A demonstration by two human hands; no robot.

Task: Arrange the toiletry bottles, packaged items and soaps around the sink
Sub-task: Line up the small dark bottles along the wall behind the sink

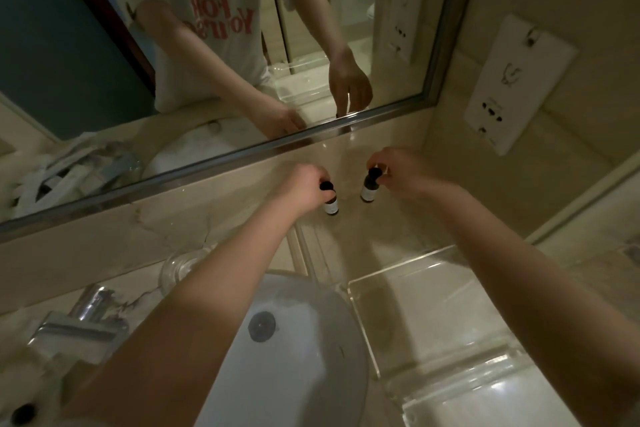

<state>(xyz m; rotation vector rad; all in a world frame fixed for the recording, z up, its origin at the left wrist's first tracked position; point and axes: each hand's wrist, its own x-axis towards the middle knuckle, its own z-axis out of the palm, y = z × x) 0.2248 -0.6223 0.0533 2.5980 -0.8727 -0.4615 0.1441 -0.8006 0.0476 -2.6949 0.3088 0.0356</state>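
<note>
Head view: two small dark bottles with black caps were held over the counter beyond the far rim of the sink [322, 305].
Left hand [304, 184]: fingers were curled down over the cap of the left bottle [330, 203], gripping it from above.
Right hand [398, 170]: fingertips pinched the cap of the right bottle [367, 187], the other fingers loosely bent.
Left bottle: it was beyond the sink's far right rim, near upright; whether its base touched the counter could not be told.
Right bottle: it was a little farther from the sink than the left one, near it but apart, and slightly tilted.
Clear tray [433, 305]: it lay just beside the sink on the right, nearer the person than both bottles.
Glass [180, 267]: it stood behind the sink's far left rim, under the left forearm.
Risk, tipping: both bottles looked narrow and were held only by the caps, so letting go of one while tilted would probably topple it.
Risk, rolling: a fallen bottle could roll down into the sink or knock over its neighbour.
Risk, forearm: pulling the left arm back low might catch the glass.
</note>
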